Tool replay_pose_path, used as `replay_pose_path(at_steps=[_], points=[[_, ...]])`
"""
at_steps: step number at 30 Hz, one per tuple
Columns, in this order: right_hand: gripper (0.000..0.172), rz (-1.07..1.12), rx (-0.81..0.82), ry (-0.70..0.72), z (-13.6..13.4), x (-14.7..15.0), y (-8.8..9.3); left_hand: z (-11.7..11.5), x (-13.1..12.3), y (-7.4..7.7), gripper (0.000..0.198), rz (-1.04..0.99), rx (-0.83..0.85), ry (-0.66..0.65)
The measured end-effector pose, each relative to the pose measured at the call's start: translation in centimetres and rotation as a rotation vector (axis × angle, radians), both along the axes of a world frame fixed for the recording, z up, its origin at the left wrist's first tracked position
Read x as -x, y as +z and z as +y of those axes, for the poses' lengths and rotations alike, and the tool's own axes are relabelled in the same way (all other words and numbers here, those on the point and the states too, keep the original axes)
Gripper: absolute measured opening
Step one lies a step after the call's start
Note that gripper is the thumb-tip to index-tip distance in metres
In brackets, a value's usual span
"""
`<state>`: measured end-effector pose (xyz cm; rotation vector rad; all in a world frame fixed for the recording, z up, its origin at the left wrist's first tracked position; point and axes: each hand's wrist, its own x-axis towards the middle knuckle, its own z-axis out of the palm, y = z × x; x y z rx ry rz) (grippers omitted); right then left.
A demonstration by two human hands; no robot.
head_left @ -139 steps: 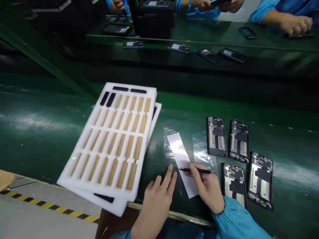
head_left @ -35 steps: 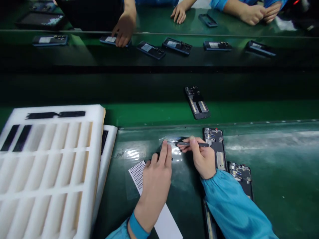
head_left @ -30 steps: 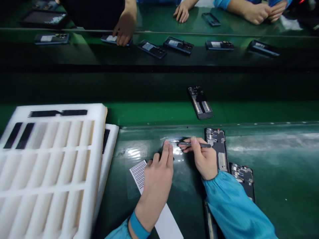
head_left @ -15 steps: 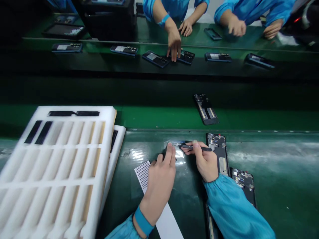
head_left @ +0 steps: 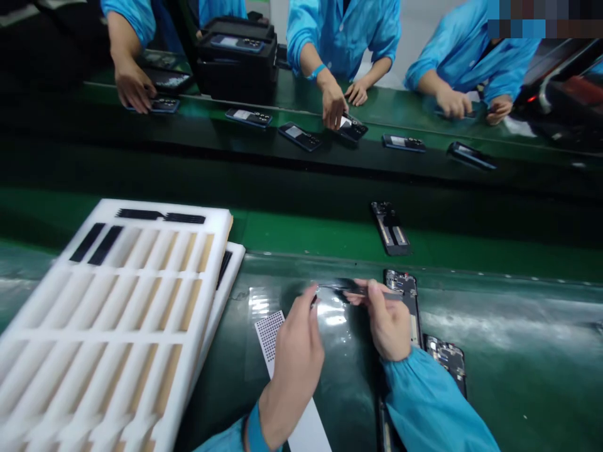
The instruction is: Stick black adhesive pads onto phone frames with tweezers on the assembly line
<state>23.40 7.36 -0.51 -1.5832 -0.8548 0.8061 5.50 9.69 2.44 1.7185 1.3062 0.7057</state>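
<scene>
My right hand is closed on black tweezers, their tips pointing left over a clear glossy film on the green table. My left hand rests just left of the tips, fingers together and pressing on the film's edge. A white strip with a dotted end lies under my left wrist. Open phone frames lie right of my right hand, partly hidden by my blue sleeve.
A white foam tray with long slots fills the left, stacked on another. One phone frame lies on the green belt beyond. Across the far belt, people in blue sleeves handle phones; a black box stands there.
The view has tilted up, showing more of the people opposite. My hands stay on the film; the left fingers have curled in slightly toward the tweezers' tips.
</scene>
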Motion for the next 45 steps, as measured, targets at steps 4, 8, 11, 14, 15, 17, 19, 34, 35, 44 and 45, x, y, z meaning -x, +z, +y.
replay_pose_path(at_steps=[4,8,11,14,15,17,19,34,35,44,45], points=[[0.037,0.01,-0.093,0.039,-3.1,1.1,3.2,-1.1,1.1,3.3,0.02,-0.685,0.737,0.016],[0.027,-0.111,-0.087,0.106,-5.2,2.1,5.7,-2.1,2.1,5.2,0.014,-0.985,0.915,-0.076],[0.026,-0.168,-0.078,0.128,-5.7,2.3,6.3,-2.6,2.4,5.7,0.014,-1.016,0.919,-0.076],[0.026,-0.159,-0.087,0.143,-6.1,2.3,6.2,-2.8,2.7,5.9,0.014,-1.028,0.889,-0.089],[0.026,-0.145,-0.093,0.152,-6.2,2.3,6.1,-2.8,2.8,6.0,0.014,-1.027,0.882,-0.094],[0.026,-0.121,-0.107,0.171,-6.5,2.4,6.2,-3.0,3.1,6.2,0.015,-1.023,0.883,-0.106],[0.025,-0.118,-0.121,0.182,-6.7,2.5,6.3,-3.1,3.5,6.3,0.016,-1.012,0.889,-0.131],[0.025,-0.292,-0.289,0.376,-6.7,3.9,9.6,-4.8,5.0,7.1,0.019,-0.971,0.855,-0.243],[0.025,-0.292,-0.297,0.39,-6.8,3.9,9.6,-4.9,5.1,7.1,0.019,-0.971,0.853,-0.246],[0.026,-0.335,-0.291,0.475,-7.6,4.1,10.2,-5.7,6.1,7.2,0.023,-0.957,0.862,-0.261],[0.027,-0.332,-0.291,0.482,-7.8,4.2,10.4,-5.8,6.2,7.2,0.025,-0.967,0.871,-0.257]])
